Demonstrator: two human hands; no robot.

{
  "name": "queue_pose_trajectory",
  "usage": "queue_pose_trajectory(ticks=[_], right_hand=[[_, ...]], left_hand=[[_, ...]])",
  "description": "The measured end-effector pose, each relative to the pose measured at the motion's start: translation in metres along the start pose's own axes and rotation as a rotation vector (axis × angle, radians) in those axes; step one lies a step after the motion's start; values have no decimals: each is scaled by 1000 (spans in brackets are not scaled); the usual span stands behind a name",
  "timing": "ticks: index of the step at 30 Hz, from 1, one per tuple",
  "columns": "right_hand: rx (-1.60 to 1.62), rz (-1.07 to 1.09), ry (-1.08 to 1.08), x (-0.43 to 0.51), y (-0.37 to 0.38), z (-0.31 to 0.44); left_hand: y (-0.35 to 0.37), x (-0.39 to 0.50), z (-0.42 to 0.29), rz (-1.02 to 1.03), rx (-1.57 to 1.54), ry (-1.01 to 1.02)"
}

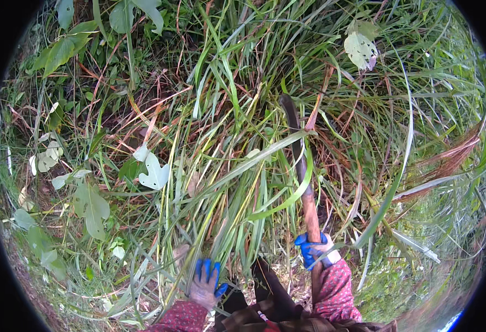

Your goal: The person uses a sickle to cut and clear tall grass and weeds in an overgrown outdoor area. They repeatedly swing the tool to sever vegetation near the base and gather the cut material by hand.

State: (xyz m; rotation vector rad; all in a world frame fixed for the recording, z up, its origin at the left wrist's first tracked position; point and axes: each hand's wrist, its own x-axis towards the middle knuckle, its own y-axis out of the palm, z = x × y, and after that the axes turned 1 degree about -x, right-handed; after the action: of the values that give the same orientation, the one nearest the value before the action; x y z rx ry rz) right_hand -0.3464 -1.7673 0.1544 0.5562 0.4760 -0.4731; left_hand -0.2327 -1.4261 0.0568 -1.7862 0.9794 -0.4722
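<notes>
My right hand, in a white glove with blue-coated fingers, grips the wooden handle of a hooked cutting blade. Its dark metal blade extends forward into tall grass, and the tip bends to the left. Several grass leaves cross in front of the metal. Behind my fist, the shaft runs back along my sleeve. My left hand wears a matching glove; its fingers are spread, back upward, beside long grass stems that lean towards me. I cannot tell how firmly it touches them.
A dense grass clump rises ahead. Broad, holed leaves stand nearby, one pale leaf on the left and another at upper right. A reddish-brown grass plume hangs at right. My dark-clad leg shows below.
</notes>
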Motion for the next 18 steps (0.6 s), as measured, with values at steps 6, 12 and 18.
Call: queue_pose_trajectory(ticks=[6,12,18], right_hand=[[264,199,-185,-24,29,26],[138,330,-585,-37,73,76],[-260,193,-1194,-61,88,151]], left_hand=[[-74,32,-107,3,-667,267],[-58,119,-177,832,-1564,331],[-90,181,-234,186,-1324,820]])
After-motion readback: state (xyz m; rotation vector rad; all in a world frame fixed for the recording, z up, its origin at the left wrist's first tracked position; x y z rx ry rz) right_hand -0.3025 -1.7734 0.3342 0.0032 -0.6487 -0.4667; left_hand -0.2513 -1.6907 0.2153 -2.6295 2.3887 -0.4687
